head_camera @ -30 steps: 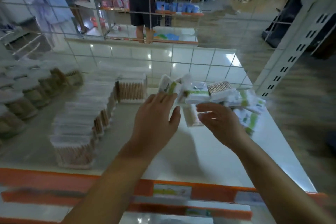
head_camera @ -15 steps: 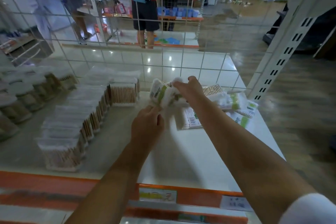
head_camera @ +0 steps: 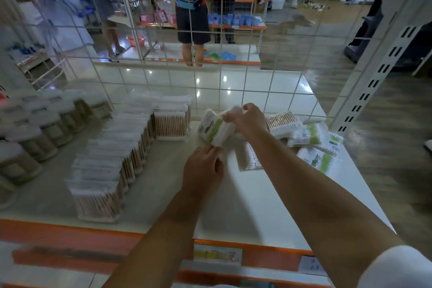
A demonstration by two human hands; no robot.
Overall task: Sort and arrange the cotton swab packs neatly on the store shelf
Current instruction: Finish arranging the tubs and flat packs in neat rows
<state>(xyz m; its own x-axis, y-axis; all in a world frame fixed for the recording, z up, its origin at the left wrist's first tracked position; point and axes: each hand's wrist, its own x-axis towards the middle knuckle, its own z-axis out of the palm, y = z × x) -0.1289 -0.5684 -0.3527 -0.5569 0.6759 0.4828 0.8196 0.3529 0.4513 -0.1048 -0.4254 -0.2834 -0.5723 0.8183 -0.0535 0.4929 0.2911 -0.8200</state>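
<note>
On the white shelf (head_camera: 268, 206) I hold a small stack of green-and-white cotton swab packs (head_camera: 214, 130) upright near the back middle. My right hand (head_camera: 249, 118) grips the stack from its top and far side. My left hand (head_camera: 202, 169) pinches its near bottom edge. More green-and-white packs (head_camera: 315, 147) lie loose and flat at the back right, one with its wooden sticks showing (head_camera: 280, 120). Another flat pack (head_camera: 247, 158) lies under my right forearm.
Rows of clear boxes of wooden-stick swabs (head_camera: 112, 161) run from front left to the back. Round swab tubs (head_camera: 30, 145) stand further left. A white wire grid (head_camera: 233, 72) closes the back. A slotted upright (head_camera: 374, 77) stands at the right. People stand in the aisle beyond.
My right hand reached forward over the packs and took the stack from above. My left hand dropped from the stack's front to its lower edge. The stack has been drawn slightly left.
</note>
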